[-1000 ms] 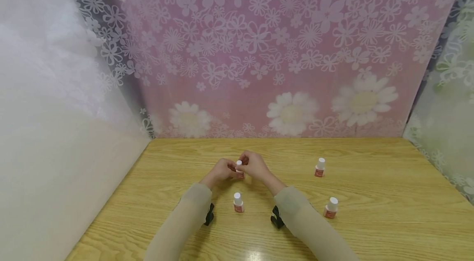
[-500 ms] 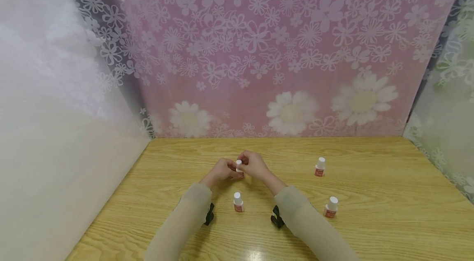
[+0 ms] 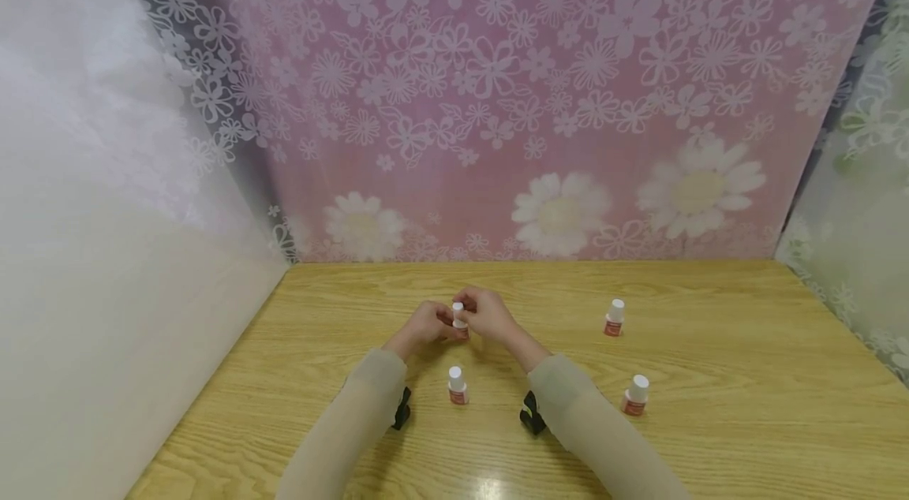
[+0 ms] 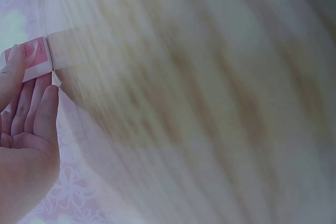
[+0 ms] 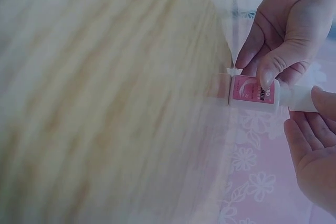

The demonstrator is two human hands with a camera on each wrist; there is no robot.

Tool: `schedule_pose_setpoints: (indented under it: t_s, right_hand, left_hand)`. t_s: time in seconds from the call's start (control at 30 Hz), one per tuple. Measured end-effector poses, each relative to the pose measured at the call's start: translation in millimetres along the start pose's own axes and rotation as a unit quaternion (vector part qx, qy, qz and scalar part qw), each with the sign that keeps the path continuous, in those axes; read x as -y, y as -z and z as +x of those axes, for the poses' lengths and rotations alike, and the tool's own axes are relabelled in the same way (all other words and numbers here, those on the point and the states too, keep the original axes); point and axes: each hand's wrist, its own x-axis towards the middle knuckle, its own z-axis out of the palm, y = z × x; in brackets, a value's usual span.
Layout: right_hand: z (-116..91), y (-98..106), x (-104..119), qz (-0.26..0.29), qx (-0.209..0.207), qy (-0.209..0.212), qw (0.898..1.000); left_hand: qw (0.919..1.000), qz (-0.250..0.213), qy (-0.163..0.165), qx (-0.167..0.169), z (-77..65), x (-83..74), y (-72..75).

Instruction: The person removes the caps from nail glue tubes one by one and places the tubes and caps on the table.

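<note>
A small white bottle (image 3: 461,333) with a pinkish-red label and a tall white cap stands upright on the table, between my two hands. My left hand (image 3: 428,322) grips its body, the thumb lying across the label (image 5: 247,88) in the right wrist view. With thumb and fingers, my right hand (image 3: 490,317) pinches the white cap (image 5: 299,98). The cap is on the bottle; whether it sits loose or tight I cannot tell. The left wrist view shows the left hand (image 4: 29,129) holding the bottle's lower part, with the cap out of frame.
Three similar capped bottles stand upright: one (image 3: 458,387) between my forearms, one (image 3: 614,319) at the far right, another (image 3: 635,396) at the near right. The wooden table (image 3: 738,342) ends at a pink flowered backdrop (image 3: 454,192). Pale sheets hang at both sides.
Both hands stay at the same bottle. The right thumb and fingers have shifted very slightly at the cap. The other bottles stand where they were.
</note>
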Motion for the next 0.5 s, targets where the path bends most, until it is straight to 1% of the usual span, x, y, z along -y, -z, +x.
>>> schedule_pose_setpoints:
  t_s: [0.17,0.33,0.5]
  right_hand:
    - [-0.4,1.3,2.5,-0.006,-0.005,0.006,1.0]
    - [1.1,3.3,2.0,-0.007,-0.005,0.004,1.0]
    - [2.2,6.6,3.0,-0.003,-0.005,0.017,1.0]
  left_hand:
    - [1.0,0.0,0.008,0.001,0.2,-0.2,0.0]
    - [0.9999,-0.007,0.004,0.008,1.4,1.1,0.3]
    - [0.9999,-0.012,0.003,0.007,3.7,3.7,-0.4]
